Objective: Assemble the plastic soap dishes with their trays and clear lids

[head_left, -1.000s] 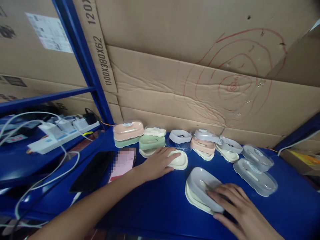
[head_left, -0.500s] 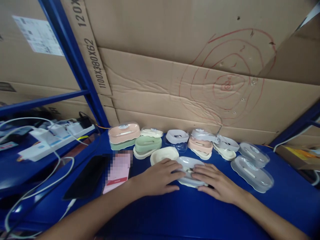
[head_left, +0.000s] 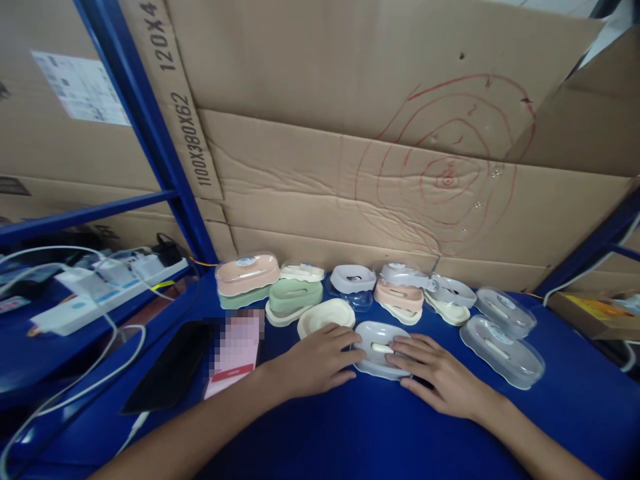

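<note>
A grey oval soap dish with a pale slot in its middle lies on the blue table in front of me. My left hand has its fingertips at the dish's left rim, thumb stretched out along the near side. From the right, my right hand lays its fingers over the rim, with the thumb by the near edge. Both hands hold the dish between them. Just behind my left hand is a cream oval dish, its near part hidden by the fingers.
Several soap dishes line the back, among them a pink one, a green one and a clear-covered grey one. At left lie a phone, a black flat item and a power strip. Cardboard stands behind.
My fingers have drawn outward from the middle of the grey dish, so its pale slot now shows. The view has shifted slightly; the other dishes lie where they were.
</note>
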A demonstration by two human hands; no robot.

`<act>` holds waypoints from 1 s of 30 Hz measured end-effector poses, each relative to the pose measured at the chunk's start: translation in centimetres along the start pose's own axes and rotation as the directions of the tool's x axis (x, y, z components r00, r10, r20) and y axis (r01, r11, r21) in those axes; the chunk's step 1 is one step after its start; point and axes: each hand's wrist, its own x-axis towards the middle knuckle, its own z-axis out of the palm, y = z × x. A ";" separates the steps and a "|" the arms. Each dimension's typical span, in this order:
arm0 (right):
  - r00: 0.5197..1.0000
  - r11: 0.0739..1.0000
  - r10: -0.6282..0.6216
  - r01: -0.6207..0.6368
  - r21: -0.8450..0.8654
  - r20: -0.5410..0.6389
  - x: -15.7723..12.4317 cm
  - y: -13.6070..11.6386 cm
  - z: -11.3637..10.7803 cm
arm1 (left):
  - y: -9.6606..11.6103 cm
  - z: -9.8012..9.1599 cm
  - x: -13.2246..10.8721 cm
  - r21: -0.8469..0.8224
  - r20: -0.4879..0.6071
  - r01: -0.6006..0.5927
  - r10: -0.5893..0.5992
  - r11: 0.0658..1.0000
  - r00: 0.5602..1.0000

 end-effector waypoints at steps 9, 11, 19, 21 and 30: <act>0.989 0.979 0.073 -0.096 -0.179 -0.132 9.7 4.6 1.1 | 0.4 -0.2 -0.2 -0.155 -0.048 0.012 -0.019 0.988 0.999; 0.995 0.931 0.048 -0.078 -0.356 -0.092 12.3 4.8 2.2 | 0.5 -0.3 -0.1 -0.131 -0.029 0.008 -0.012 0.991 1.000; 0.953 0.846 0.196 -0.283 -0.452 -0.229 13.2 4.8 1.1 | 0.4 -0.6 0.1 0.003 0.010 -0.034 0.034 0.999 0.999; 0.927 0.833 0.259 -0.357 -0.423 -0.271 11.2 4.9 -0.3 | 0.3 -0.6 0.1 0.015 0.004 -0.043 0.043 0.999 0.999; 0.973 0.984 0.173 -0.165 0.064 -0.155 0.8 1.6 -1.4 | 0.0 -0.8 0.0 0.007 -0.091 0.051 -0.050 0.999 0.995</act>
